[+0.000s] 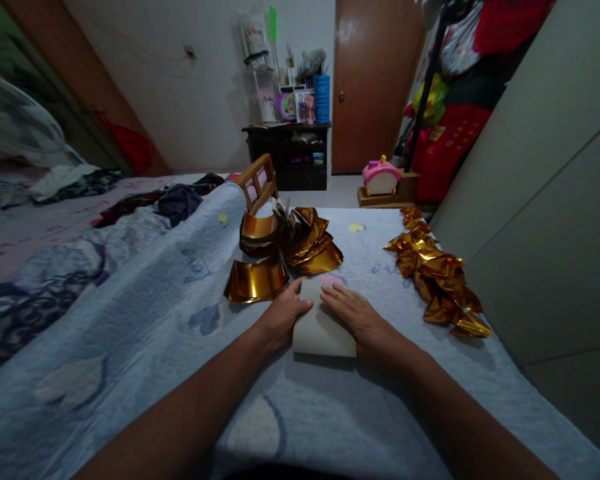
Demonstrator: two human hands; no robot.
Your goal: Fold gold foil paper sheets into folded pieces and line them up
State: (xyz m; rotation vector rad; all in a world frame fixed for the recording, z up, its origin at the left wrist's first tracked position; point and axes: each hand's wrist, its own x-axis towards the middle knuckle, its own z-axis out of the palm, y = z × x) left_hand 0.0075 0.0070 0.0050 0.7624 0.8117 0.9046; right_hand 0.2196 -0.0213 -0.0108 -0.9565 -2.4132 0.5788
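A pale, off-white sheet of paper [323, 330], its near end slightly curved, is on the bedspread between my hands. My left hand [283, 313] grips its left edge, with the thumb over the top and the other fingers partly hidden. Across the sheet's right side lies my right hand [353, 312], its fingers stretched out flat. Just beyond my left hand is a stack of shiny gold curved sheets [257, 280]. More gold sheets with pale and dark undersides [307, 243] fan out behind it. Crumpled gold foil pieces [443, 283] lie in a row to the right.
A blue quilted bedspread [160, 347] covers the surface under my hands. Clothes [177, 203] lie on the bed at left. A wooden chair back [257, 183] rises at the far edge. Pale cabinet panels [545, 253] stand close on the right, with a pink toy [381, 177] farther back.
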